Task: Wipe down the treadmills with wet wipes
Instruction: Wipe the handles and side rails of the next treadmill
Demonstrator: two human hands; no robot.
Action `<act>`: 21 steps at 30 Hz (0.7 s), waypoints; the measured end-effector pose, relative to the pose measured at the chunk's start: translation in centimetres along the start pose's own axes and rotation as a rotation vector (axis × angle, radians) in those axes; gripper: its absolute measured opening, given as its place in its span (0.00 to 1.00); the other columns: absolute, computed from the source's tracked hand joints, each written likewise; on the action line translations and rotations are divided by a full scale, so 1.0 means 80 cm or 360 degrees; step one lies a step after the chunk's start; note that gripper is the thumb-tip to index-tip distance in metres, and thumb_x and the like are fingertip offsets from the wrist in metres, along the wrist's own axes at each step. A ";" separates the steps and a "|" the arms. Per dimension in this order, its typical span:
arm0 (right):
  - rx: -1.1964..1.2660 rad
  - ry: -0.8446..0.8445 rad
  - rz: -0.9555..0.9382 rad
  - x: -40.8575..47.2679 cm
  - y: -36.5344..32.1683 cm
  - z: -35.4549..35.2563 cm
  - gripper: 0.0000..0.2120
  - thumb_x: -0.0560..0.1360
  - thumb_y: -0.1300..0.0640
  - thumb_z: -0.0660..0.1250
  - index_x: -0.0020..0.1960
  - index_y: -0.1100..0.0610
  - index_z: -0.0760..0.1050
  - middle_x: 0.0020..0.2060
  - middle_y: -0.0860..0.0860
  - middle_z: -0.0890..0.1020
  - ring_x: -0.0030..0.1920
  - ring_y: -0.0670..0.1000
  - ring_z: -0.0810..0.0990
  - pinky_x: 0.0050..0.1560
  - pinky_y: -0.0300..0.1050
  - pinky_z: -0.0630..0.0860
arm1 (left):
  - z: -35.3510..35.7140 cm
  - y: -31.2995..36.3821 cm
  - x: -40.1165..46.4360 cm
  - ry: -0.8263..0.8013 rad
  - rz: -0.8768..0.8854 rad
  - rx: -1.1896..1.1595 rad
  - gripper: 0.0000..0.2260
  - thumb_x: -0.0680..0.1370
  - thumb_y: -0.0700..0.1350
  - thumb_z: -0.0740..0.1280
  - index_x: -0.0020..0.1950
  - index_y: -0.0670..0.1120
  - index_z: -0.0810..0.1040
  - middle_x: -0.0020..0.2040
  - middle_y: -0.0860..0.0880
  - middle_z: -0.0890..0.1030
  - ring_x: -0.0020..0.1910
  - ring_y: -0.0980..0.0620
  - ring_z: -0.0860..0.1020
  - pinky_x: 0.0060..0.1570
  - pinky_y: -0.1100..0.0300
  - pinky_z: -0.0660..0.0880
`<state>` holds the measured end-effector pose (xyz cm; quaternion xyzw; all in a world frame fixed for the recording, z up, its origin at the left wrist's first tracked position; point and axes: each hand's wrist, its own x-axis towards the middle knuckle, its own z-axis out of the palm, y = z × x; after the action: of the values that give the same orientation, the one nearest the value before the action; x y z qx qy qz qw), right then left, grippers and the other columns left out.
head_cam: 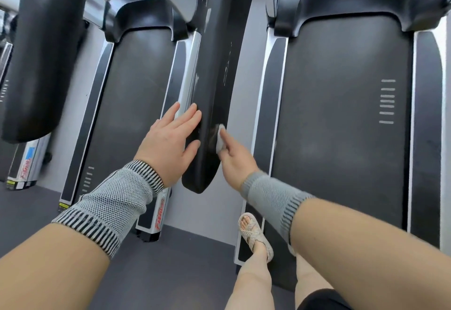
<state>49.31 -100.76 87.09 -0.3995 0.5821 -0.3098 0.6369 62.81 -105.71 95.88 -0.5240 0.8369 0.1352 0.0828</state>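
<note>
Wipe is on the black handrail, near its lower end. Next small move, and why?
Probably slide the wet wipe up along the black handrail. The right hand pinches it against the rail's right face near the lower end, pale streaks show higher up, and the left hand lies flat on the other side, bracing it.

Your right hand (pixel 235 160) covers most of the wipe (pixel 220 138), so you can't tell its full shape. The black handrail (pixel 219 65) runs out past the top edge and hides the gap between the treadmills. The red lettering (pixel 159 214) is partly hidden behind your left wrist.
</note>
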 end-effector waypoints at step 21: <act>-0.0019 -0.0113 -0.0320 -0.014 -0.024 -0.009 0.25 0.80 0.63 0.53 0.75 0.47 0.57 0.67 0.44 0.69 0.62 0.47 0.71 0.65 0.38 0.65 | -0.006 0.009 0.001 -0.0019 -0.0164 -0.0050 0.24 0.80 0.42 0.61 0.76 0.49 0.63 0.74 0.60 0.58 0.77 0.51 0.52 0.72 0.51 0.61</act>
<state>48.62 -100.84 89.31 -0.4705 0.5179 -0.3543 0.6205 62.09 -105.64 96.39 -0.5668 0.8060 0.1469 0.0863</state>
